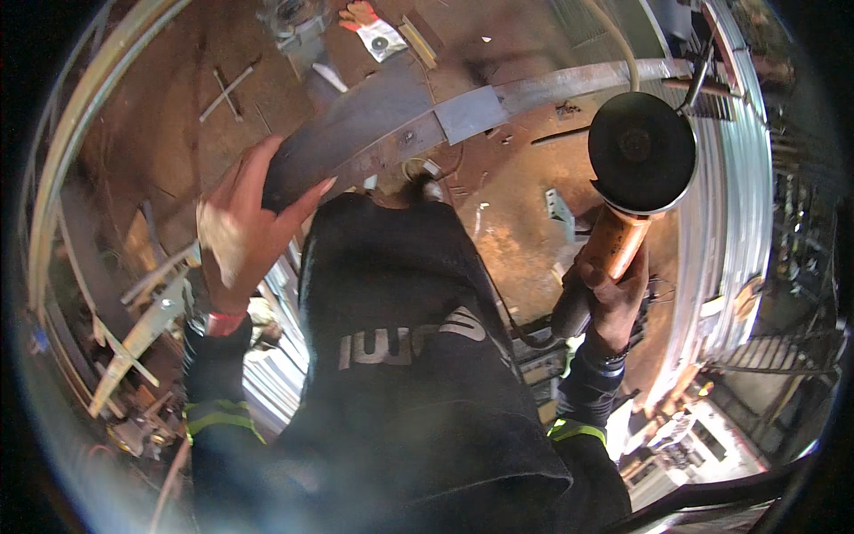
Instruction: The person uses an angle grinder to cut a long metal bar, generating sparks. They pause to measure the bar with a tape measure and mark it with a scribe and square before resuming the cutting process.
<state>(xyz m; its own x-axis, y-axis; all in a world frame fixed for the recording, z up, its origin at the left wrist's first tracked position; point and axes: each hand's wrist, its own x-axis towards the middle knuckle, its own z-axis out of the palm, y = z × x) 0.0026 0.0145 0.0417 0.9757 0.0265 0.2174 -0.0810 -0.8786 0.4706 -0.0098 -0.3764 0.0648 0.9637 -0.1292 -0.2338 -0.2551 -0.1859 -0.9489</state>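
My right hand (612, 298) is wrapped round the orange body of an angle grinder (620, 240), raised at the right. The grinder's round black disc (636, 142) points away from me, and a notch shows at its lower left edge. On the left, my left hand (240, 222) has its thumb and fingers spread at the near end of a dark flat metal strip (347, 129). Whether the hand touches the strip I cannot tell. A grey rectangular metal piece (471, 116) lies along the strip's line, farther right.
Long shiny metal profiles (725, 205) are stacked at the right. On the brown floor ahead lie a work glove (360, 16) and crossed metal bars (229, 93). A hose (623, 40) hangs down behind the disc. Scrap lengths (133, 347) lie at the left.
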